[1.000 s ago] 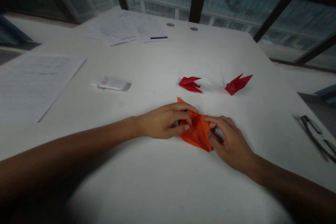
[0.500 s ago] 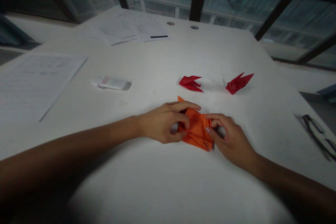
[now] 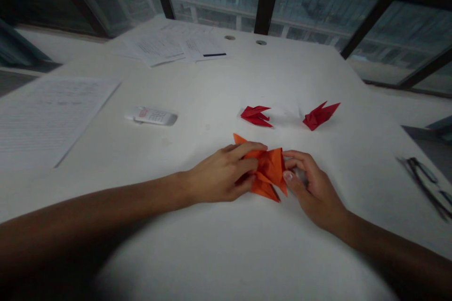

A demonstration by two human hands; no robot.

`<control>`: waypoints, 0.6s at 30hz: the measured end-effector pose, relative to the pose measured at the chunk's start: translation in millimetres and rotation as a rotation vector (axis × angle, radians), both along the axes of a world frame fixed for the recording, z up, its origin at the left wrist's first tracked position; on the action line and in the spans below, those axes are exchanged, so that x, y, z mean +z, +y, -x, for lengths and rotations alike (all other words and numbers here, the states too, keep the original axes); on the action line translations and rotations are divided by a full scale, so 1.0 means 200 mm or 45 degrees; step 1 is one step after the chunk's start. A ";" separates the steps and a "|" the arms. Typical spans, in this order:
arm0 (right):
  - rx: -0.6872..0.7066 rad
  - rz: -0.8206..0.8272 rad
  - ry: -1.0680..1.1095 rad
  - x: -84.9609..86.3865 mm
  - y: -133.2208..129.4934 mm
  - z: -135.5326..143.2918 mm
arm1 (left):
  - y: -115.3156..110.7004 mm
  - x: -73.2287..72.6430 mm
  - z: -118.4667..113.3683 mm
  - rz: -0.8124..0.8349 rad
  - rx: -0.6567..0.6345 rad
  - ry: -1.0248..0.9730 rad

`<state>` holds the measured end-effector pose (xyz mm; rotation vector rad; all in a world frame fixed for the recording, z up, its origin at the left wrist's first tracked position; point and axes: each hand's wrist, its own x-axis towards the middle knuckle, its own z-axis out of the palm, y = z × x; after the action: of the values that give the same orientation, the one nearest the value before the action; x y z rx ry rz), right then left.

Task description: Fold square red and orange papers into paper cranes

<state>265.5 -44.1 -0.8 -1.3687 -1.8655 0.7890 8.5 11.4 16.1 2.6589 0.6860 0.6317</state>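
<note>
A partly folded sheet of orange origami paper (image 3: 271, 164) lies in front of me, with creased flaps and a pointed corner sticking out at its upper left. Over its left side curls my left hand (image 3: 229, 171), its fingers gripping the paper and covering part of it. At the right edge, the thumb and fingertips of my right hand (image 3: 314, 186) pinch a raised fold. Just beyond the orange paper sit two red folded paper figures, one pointed figure (image 3: 254, 116) near the middle and another figure (image 3: 319, 116) to the right.
A white remote control (image 3: 151, 115) lies to the left on the white table (image 3: 219, 254). Printed sheets (image 3: 52, 122) cover the left side, and more papers (image 3: 169, 47) lie at the back. Dark-framed glasses (image 3: 427, 183) rest at the right edge, and windows stand behind.
The right side of the orange paper has been lifted into a more upright fold, and its lower flaps have spread. My left fingers have closed further over the paper. The view has tilted up slightly.
</note>
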 end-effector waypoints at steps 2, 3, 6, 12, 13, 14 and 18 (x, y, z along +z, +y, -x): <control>-0.029 -0.007 0.042 0.00 0.00 0.00 | 0.01 0.01 0.02 0.123 0.037 -0.106; -0.044 -0.002 0.046 0.00 0.00 0.01 | 0.02 0.02 0.02 0.167 0.057 -0.156; -0.091 0.022 -0.018 0.00 -0.01 0.03 | 0.03 0.03 0.03 0.233 0.089 -0.253; -0.056 -0.025 -0.182 0.02 -0.01 0.03 | 0.03 0.04 0.03 0.290 0.112 -0.270; -0.012 -0.069 -0.216 0.02 -0.01 0.02 | 0.03 0.04 0.02 0.299 0.122 -0.269; 0.038 -0.116 -0.244 0.02 0.00 0.02 | 0.03 0.04 0.02 0.302 0.133 -0.269; 0.162 -0.250 -0.225 0.02 0.00 0.01 | 0.02 0.03 0.01 0.276 0.222 -0.273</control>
<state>264.3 -43.5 3.8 -1.2394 -2.1235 0.5424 6.2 15.8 22.0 2.3099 0.8750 0.8245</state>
